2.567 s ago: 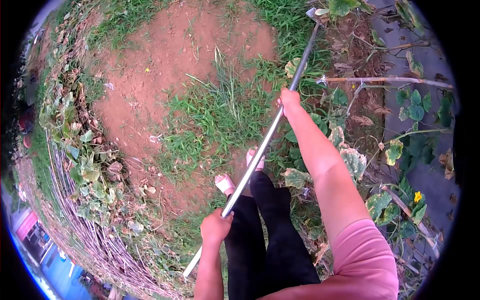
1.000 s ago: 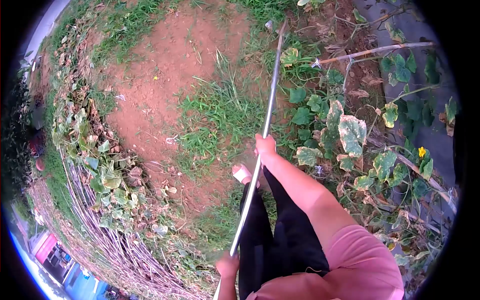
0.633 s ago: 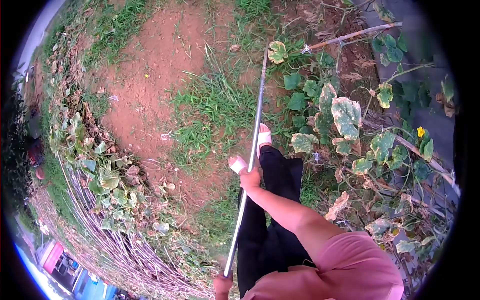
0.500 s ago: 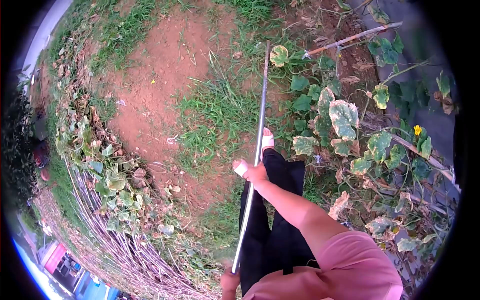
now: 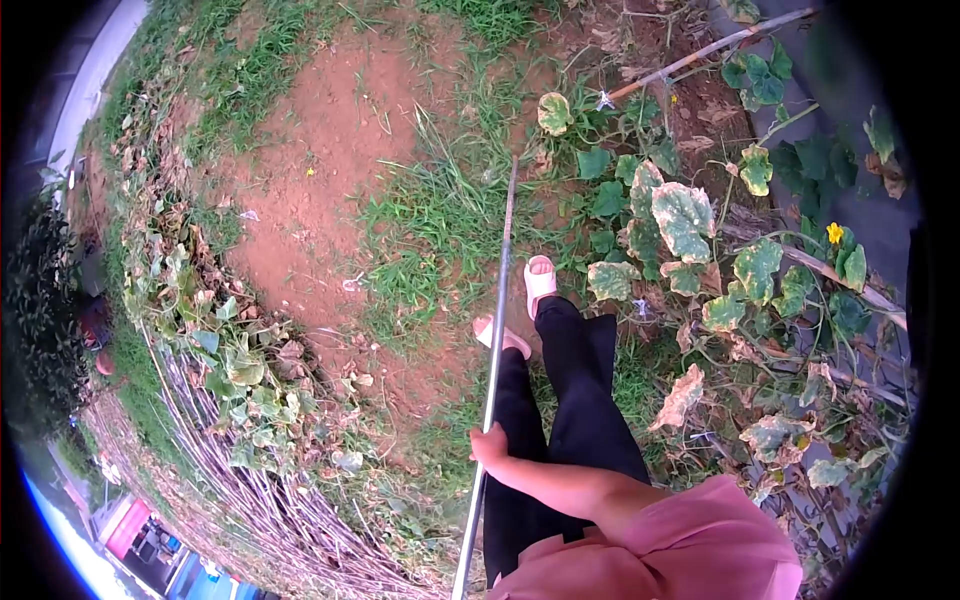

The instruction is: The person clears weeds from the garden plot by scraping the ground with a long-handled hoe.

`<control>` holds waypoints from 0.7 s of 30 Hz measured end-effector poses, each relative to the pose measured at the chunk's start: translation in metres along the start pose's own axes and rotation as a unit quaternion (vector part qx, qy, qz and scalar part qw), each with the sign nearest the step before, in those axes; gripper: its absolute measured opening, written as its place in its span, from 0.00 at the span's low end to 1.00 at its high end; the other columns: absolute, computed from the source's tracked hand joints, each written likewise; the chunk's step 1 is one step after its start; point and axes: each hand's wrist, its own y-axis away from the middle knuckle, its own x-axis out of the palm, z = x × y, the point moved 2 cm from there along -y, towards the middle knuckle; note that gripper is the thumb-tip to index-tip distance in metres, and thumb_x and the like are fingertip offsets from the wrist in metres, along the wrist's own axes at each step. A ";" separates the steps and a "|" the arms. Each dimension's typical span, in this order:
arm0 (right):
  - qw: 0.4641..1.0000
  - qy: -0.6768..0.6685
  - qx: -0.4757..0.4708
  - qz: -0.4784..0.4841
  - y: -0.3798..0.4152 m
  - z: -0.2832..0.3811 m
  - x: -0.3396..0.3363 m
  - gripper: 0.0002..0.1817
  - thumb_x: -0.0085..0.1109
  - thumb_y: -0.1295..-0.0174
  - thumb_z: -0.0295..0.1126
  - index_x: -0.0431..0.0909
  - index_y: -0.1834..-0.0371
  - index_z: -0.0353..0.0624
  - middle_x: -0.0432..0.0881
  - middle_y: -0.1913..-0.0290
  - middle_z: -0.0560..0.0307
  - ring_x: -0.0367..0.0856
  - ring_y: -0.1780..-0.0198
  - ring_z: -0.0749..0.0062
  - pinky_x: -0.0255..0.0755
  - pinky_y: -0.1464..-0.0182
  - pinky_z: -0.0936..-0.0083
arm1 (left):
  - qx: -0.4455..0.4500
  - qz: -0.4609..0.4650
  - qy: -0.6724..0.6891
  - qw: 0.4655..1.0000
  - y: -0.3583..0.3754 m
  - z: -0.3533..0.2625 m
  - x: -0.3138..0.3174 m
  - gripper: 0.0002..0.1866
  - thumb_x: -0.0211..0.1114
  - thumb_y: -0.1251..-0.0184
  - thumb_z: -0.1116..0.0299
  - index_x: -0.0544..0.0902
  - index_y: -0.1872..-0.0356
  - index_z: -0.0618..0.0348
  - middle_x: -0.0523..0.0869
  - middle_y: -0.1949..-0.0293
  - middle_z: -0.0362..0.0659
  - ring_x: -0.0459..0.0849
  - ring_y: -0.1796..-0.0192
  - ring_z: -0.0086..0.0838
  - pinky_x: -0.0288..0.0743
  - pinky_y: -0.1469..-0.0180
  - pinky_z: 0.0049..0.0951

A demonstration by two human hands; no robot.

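A long, silvery metal pole [image 5: 500,300] runs from the bottom edge up to the grass, its far end thinner and brownish. My right hand [image 5: 490,447] is closed around the pole partway along, in front of my dark trousers. Any tool head on the pole cannot be made out. My left hand is outside the picture, and so is the pole's near end. The pole passes over my left foot, in a pink slipper [image 5: 503,336]. My right foot's slipper [image 5: 540,278] is just right of the pole.
Yellowing vine plants [image 5: 685,222] grow along the right, with a tied stick [image 5: 715,45] above them. Bare reddish soil [image 5: 300,200] and grass patches [image 5: 420,215] lie ahead. On the left are a heap of dry stalks [image 5: 250,510] and wilted vines [image 5: 240,365].
The pole has been drawn back toward my body, its far end now lower in view. My right hand has moved back with it. My left hand has dropped out of view.
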 end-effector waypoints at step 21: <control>0.988 -0.051 -0.143 0.018 -0.046 0.189 -0.040 0.14 0.53 0.46 0.33 0.68 0.68 0.28 0.73 0.85 0.49 0.75 0.87 0.63 0.69 0.87 0.69 | 0.127 -0.049 -0.088 0.987 0.008 -0.138 -0.068 0.20 0.64 0.49 0.48 0.77 0.73 0.57 0.81 0.79 0.52 0.81 0.72 0.49 0.74 0.69 0.44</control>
